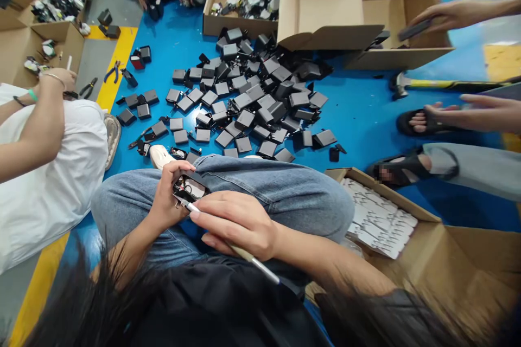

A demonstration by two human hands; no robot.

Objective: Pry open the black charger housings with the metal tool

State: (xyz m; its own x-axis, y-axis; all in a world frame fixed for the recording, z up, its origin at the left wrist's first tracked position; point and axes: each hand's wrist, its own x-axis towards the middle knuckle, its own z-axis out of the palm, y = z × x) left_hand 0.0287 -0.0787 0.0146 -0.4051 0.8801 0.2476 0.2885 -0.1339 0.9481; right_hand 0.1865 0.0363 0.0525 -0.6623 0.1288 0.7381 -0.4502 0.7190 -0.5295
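Our left hand (167, 198) grips the opened case (199, 178), right hand (242, 223) pinches a slim tool (255, 264) at the case's rim; we'd go easy around the wires (188, 190) inside it.

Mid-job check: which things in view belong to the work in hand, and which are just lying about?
In the work:
opened case, held in the left hand
slim tool, held in the right hand
heaped grey cases, probably

Lying about, it seems:
hammer
blue-handled pliers
darker pliers
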